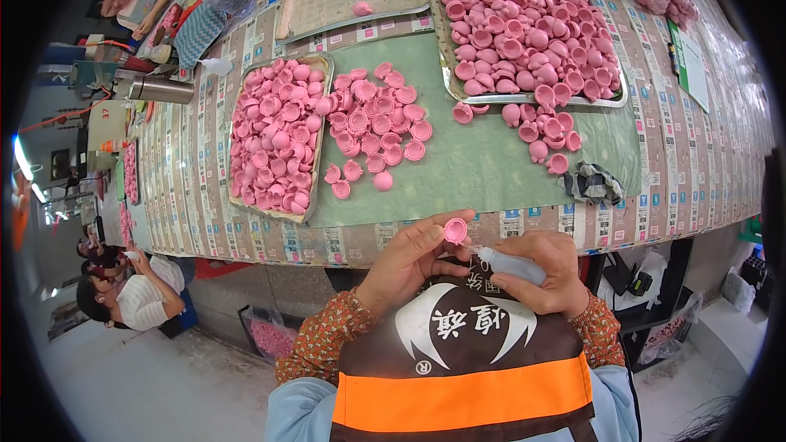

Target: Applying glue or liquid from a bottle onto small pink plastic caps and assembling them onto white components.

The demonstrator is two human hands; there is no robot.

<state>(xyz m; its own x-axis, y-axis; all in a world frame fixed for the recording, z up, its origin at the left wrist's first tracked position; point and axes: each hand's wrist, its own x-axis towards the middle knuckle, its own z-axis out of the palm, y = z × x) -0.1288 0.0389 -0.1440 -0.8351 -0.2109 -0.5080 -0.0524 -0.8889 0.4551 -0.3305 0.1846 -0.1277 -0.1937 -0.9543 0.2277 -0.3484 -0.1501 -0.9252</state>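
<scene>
Between the thumb and fingers of my left hand (411, 260) is a small pink plastic cup-shaped piece (455, 231), its hollow side showing. My right hand (542, 272) is wrapped round a translucent squeeze bottle (512, 265). The bottle's narrow white nozzle points left, close beside the pink piece; I cannot tell whether they touch. Both hands are held in front of the table's near edge, above a dark apron with an orange band. Loose pink pieces (378, 119) lie on a green cloth (409, 196) beyond my hands.
A tray (307, 205) heaped with pink pieces stands left, a larger metal tray (622, 98) right. A tray (340, 0) with two pink pieces lies behind. A crumpled checked rag (594, 183) sits near the table's front edge. A steel flask (162, 88) and other people are at far left.
</scene>
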